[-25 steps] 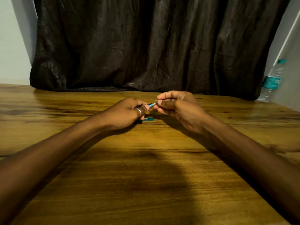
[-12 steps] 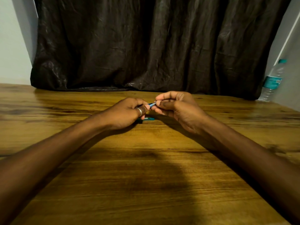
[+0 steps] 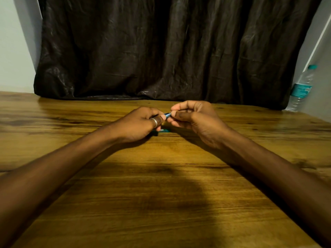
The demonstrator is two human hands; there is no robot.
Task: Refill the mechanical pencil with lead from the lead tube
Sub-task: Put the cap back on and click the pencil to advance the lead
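My left hand and my right hand meet above the middle of the wooden table. Between their fingertips shows a short blue stretch of the mechanical pencil; the rest of it is hidden inside my left fist. My right thumb and forefinger pinch at the pencil's exposed end; I cannot tell whether they hold lead or a cap. A small teal object, perhaps the lead tube, lies on the table just under my left fingers, mostly hidden.
A dark curtain hangs along the table's far edge. A clear water bottle with a teal cap and label stands at the far right corner by the wall.
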